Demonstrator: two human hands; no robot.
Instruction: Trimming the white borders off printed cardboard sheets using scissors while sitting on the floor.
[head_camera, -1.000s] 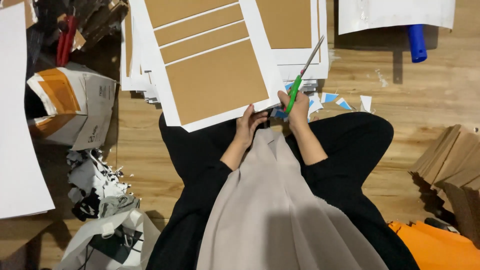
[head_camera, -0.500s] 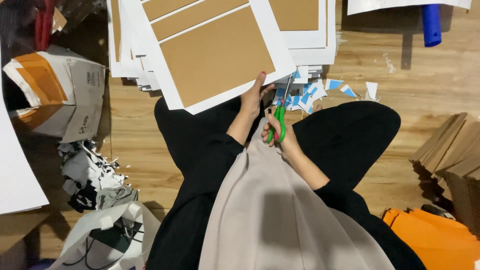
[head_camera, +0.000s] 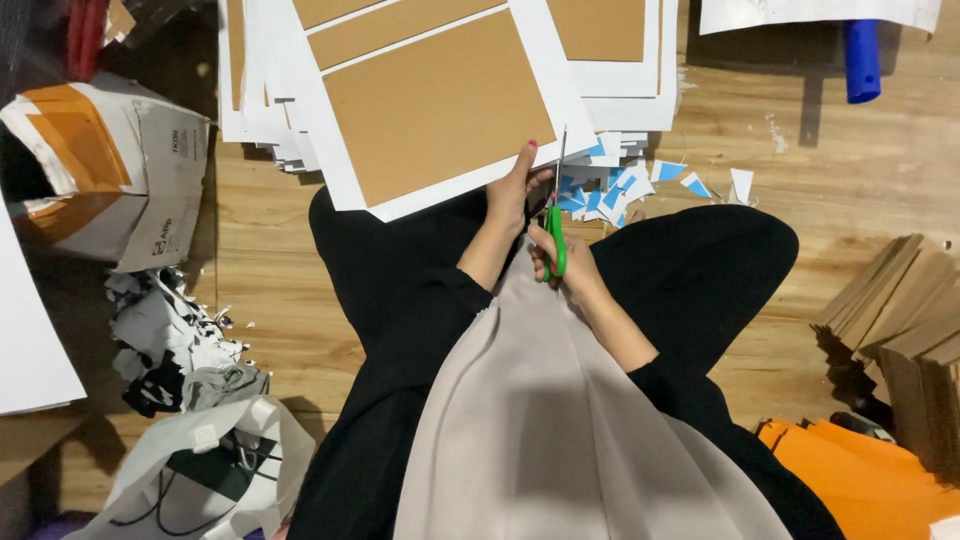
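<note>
Floor (head_camera: 860, 170) of wood planks underneath, seen from above. White-bordered brown sheet (head_camera: 440, 100) topmost on stack, near corner pinched by left hand (head_camera: 512, 190). Right hand (head_camera: 560, 258) closed through green-handled scissors (head_camera: 555, 215), blades at sheet's edge. Blue-and-white paper scraps (head_camera: 620, 180) scattered just beside, on floor.

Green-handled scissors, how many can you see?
1. The green-handled scissors are in the right hand, blades pointing up beside the brown-and-white card sheet held by the left hand. Others may be hidden.
</note>
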